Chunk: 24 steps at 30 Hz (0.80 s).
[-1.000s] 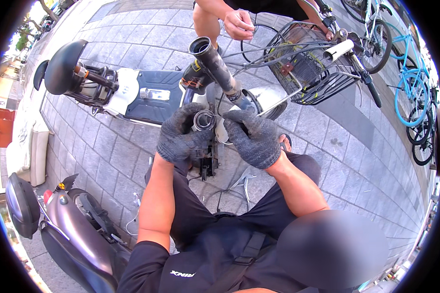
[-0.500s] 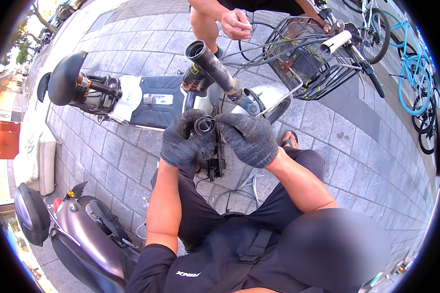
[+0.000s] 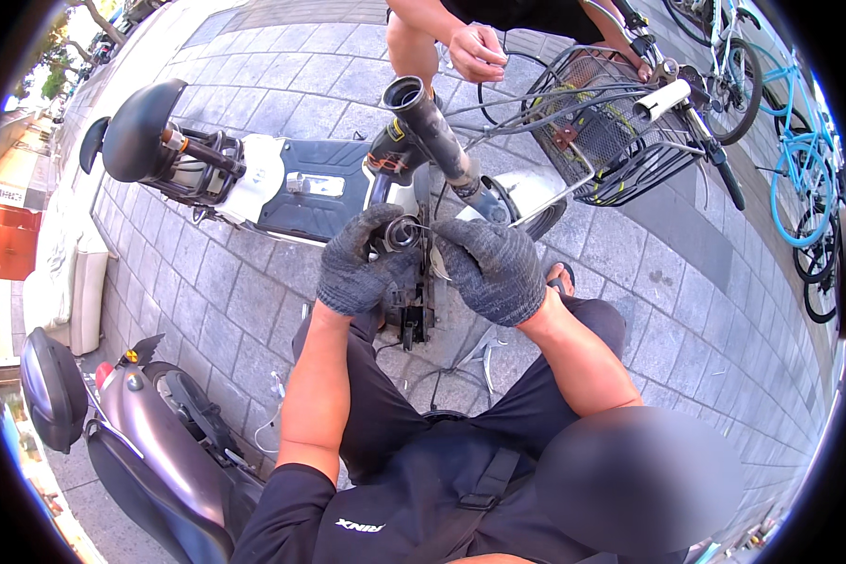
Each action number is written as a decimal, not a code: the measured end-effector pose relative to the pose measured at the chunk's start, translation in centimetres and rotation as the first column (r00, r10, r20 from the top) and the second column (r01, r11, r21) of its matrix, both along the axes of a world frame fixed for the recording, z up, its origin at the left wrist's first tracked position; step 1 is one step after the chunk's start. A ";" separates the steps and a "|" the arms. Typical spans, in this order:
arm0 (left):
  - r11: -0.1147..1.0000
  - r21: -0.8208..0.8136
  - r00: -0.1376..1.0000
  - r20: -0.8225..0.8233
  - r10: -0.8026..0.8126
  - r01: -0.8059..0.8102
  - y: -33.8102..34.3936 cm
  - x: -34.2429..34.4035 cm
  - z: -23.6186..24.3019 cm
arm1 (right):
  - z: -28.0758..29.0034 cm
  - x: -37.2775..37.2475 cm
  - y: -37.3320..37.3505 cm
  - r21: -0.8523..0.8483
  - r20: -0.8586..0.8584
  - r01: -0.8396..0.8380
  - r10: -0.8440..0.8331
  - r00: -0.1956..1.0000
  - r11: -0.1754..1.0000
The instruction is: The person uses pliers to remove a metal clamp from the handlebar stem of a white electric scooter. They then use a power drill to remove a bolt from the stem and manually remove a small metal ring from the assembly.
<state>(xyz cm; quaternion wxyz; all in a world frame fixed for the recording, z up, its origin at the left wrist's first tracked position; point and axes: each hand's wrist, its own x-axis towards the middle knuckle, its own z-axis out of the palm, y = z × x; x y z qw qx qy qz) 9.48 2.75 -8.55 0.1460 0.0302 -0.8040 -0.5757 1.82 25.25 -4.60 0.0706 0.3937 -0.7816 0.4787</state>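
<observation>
Both my hands wear dark grey knit gloves and meet in front of the scooter's head tube (image 3: 432, 132). My left hand (image 3: 359, 261) is closed around a small glossy dark ring, apparently a roll of black tape (image 3: 403, 233), its open centre facing up. Just right of the roll, my right hand (image 3: 493, 268) is closed in a pinch. A thin shiny strip (image 3: 439, 261) hangs by its fingertips; whether it joins the roll I cannot tell. Behind my hands lies the white scooter's dark footboard (image 3: 324, 202), with its black saddle (image 3: 141, 132) to the left.
Detached handlebars (image 3: 691, 113) with a wire basket (image 3: 587, 113) and loose cables lie to the right. Another person's hand (image 3: 477, 52) is beyond the head tube. A purplish scooter (image 3: 164, 414) stands at lower left, parked bicycles (image 3: 799, 179) at far right. Grey paving (image 3: 630, 235) lies underneath.
My right fingers have drawn slightly away from the roll, and a thin shiny strip now shows beside them. The whole view has shifted a little. My left hand keeps its hold.
</observation>
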 end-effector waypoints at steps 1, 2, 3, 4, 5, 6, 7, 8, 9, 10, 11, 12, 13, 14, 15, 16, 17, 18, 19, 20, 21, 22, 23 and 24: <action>0.997 -0.079 1.000 -0.002 0.009 -0.009 0.0 0.0 0.4 | -0.1 0.0 -0.2 -0.023 -0.018 0.009 -0.010 1.000 1.000; 0.988 -0.154 1.000 -0.003 0.020 -0.021 0.2 0.1 1.0 | -0.2 0.1 -0.2 -0.043 -0.034 0.016 -0.017 0.999 0.999; 0.982 -0.187 1.000 -0.024 0.015 -0.019 0.5 0.0 1.6 | -0.3 0.2 -0.3 -0.043 -0.019 0.022 -0.023 1.000 0.999; 0.976 -0.219 0.999 -0.045 0.008 -0.018 0.8 -0.1 2.1 | -0.3 0.3 -0.3 -0.042 -0.005 0.030 -0.030 1.000 0.999; 0.967 -0.254 0.998 -0.068 0.004 -0.021 0.9 -0.1 2.4 | -0.3 0.4 -0.3 -0.043 0.009 0.034 -0.034 0.999 0.998; 0.964 -0.263 0.997 -0.082 0.005 -0.027 1.0 -0.1 2.3 | -0.3 0.4 -0.3 -0.037 0.007 0.032 -0.032 0.999 0.999; 0.962 -0.273 0.995 -0.096 0.006 -0.032 1.0 -0.2 2.2 | -0.2 0.4 -0.3 -0.031 0.005 0.030 -0.030 1.000 0.999; 0.958 -0.283 0.994 -0.109 0.004 -0.035 0.9 -0.2 2.1 | -0.2 0.4 -0.3 -0.026 0.005 0.032 -0.032 0.999 0.999; 0.956 -0.291 0.995 -0.097 0.011 -0.039 0.9 -0.1 2.1 | 0.0 0.5 -0.2 -0.008 0.027 0.025 -0.025 0.999 1.000; 0.953 -0.299 0.996 -0.086 0.018 -0.043 0.9 -0.1 2.2 | 0.2 0.6 -0.2 0.009 0.049 0.018 -0.019 0.999 1.000; 0.950 -0.309 0.997 -0.075 0.023 -0.045 0.9 -0.1 2.2 | 0.4 0.7 -0.2 0.024 0.072 0.014 -0.015 0.997 1.000; 0.949 -0.314 0.997 -0.076 0.018 -0.041 0.9 -0.2 2.3 | 0.3 0.7 -0.3 0.001 0.044 -0.014 0.014 0.999 1.000; 0.947 -0.318 0.997 -0.078 0.013 -0.037 0.9 -0.2 2.3 | 0.1 0.8 -0.5 -0.022 0.015 -0.043 0.043 0.999 0.999; 0.946 -0.322 0.997 -0.079 0.008 -0.033 0.9 -0.2 2.4 | 0.0 0.9 -0.7 -0.042 -0.014 -0.072 0.071 0.997 0.997; 0.940 -0.337 0.995 -0.096 0.014 -0.046 0.9 -0.2 2.4 | 0.2 0.9 -0.5 -0.027 -0.002 -0.053 0.053 0.999 0.998; 0.934 -0.352 0.993 -0.113 0.021 -0.059 1.0 -0.2 2.4 | 0.7 0.9 -0.3 -0.011 0.009 -0.034 0.034 0.999 0.999; 0.927 -0.366 0.991 -0.133 0.031 -0.078 1.2 -0.3 2.5 | 1.0 0.8 -0.2 0.004 0.018 -0.020 0.020 1.000 1.000; 0.934 -0.349 0.992 -0.118 0.034 -0.073 1.3 -0.3 2.7 | 1.0 0.6 -0.1 0.018 -0.006 0.003 -0.002 1.000 1.000; 0.941 -0.332 0.994 -0.102 0.037 -0.070 1.4 -0.3 3.0 | 1.1 0.5 -0.1 0.031 -0.029 0.025 -0.024 0.999 0.999; 0.947 -0.314 0.996 -0.085 0.038 -0.063 1.5 -0.2 3.1 | 1.0 0.5 0.0 0.044 -0.051 0.050 -0.048 0.998 0.998; 0.945 -0.320 0.995 -0.098 0.032 -0.063 1.4 -0.2 3.0 | 1.0 0.5 0.0 0.045 -0.051 0.044 -0.041 0.998 0.998; 0.943 -0.327 0.993 -0.112 0.027 -0.062 1.4 -0.2 2.9 | 1.0 0.4 0.0 0.045 -0.050 0.037 -0.035 0.998 0.998; 0.941 -0.334 0.992 -0.124 0.022 -0.062 1.3 -0.2 2.8 | 1.0 0.4 0.0 0.045 -0.049 0.031 -0.028 0.998 0.999; 0.940 -0.335 0.992 -0.129 0.019 -0.062 1.3 -0.2 2.8 | 1.0 0.4 0.0 0.045 -0.060 0.021 -0.019 0.998 0.999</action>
